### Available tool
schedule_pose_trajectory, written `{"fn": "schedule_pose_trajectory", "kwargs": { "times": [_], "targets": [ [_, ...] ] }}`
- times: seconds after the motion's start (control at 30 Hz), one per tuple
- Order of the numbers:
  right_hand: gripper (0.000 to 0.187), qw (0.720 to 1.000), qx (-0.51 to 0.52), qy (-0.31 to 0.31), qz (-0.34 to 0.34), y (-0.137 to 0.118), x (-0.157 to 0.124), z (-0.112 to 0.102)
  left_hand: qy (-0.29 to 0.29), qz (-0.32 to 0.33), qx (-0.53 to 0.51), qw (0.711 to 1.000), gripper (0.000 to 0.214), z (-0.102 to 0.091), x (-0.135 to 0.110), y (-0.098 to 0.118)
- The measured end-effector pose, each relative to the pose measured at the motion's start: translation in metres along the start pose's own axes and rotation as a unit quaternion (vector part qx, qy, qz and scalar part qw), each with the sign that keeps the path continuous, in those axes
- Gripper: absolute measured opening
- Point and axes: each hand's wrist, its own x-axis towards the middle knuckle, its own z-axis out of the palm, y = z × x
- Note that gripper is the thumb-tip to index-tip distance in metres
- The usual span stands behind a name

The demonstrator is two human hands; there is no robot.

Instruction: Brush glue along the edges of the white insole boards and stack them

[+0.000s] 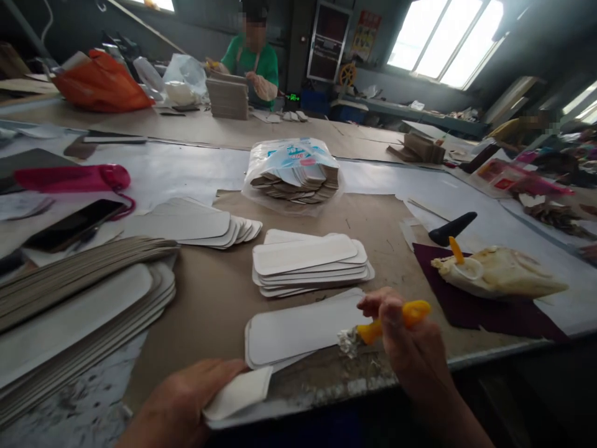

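Observation:
My right hand (410, 348) is closed around a yellow-handled brush (396, 320); its white, glue-clotted bristles touch the right end of a white rounded card strip (303, 326) lying near the table's front edge. My left hand (186, 398) pinches the left end of another white strip (240, 392) at the table edge. Just beyond lies a small stack of the same white strips (310, 261).
Fanned piles of strips (196, 224) and a large stack (79, 298) lie at the left, beside a phone (74, 224) and a pink pouch (69, 178). A bag of strips (293, 171) sits behind. A glue-caked container (499, 274) rests on a maroon cloth, right. A person in green works at the far table.

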Motion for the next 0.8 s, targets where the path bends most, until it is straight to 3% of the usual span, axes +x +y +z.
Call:
{"fn": "schedule_pose_trajectory", "kwargs": {
  "times": [0.07, 0.13, 0.23, 0.37, 0.43, 0.53, 0.67, 0.8],
  "targets": [
    [0.048, 0.991, 0.097, -0.002, 0.089, 0.002, -0.002, 0.019, -0.037, 0.185, 0.139, 0.972, 0.027, 0.002, -0.012, -0.012],
    [0.049, 0.965, 0.198, -0.011, 0.172, 0.005, -0.004, 0.037, -0.033, 0.300, 0.225, 0.926, 0.030, 0.002, -0.014, -0.024],
    [0.045, 0.919, 0.307, -0.028, 0.247, 0.006, -0.009, 0.059, -0.040, 0.367, 0.283, 0.885, 0.031, 0.002, -0.008, -0.039],
    [0.039, 0.884, 0.346, -0.055, 0.309, 0.005, -0.019, 0.079, -0.068, 0.408, 0.323, 0.851, 0.034, 0.004, -0.002, -0.051],
    [0.036, 0.889, 0.315, -0.077, 0.323, 0.005, -0.023, 0.084, -0.069, 0.416, 0.338, 0.842, 0.034, 0.006, -0.001, -0.051],
    [0.031, 0.923, 0.235, -0.081, 0.292, 0.005, -0.025, 0.084, -0.052, 0.435, 0.355, 0.826, 0.033, 0.006, 0.001, -0.049],
    [0.030, 0.964, 0.128, -0.025, 0.233, 0.007, -0.023, 0.071, -0.040, 0.445, 0.368, 0.815, 0.034, 0.005, 0.000, -0.050],
    [0.026, 0.984, 0.023, 0.007, 0.176, 0.017, -0.024, 0.052, -0.038, 0.442, 0.346, 0.827, 0.038, 0.006, -0.004, -0.060]
  ]
}}
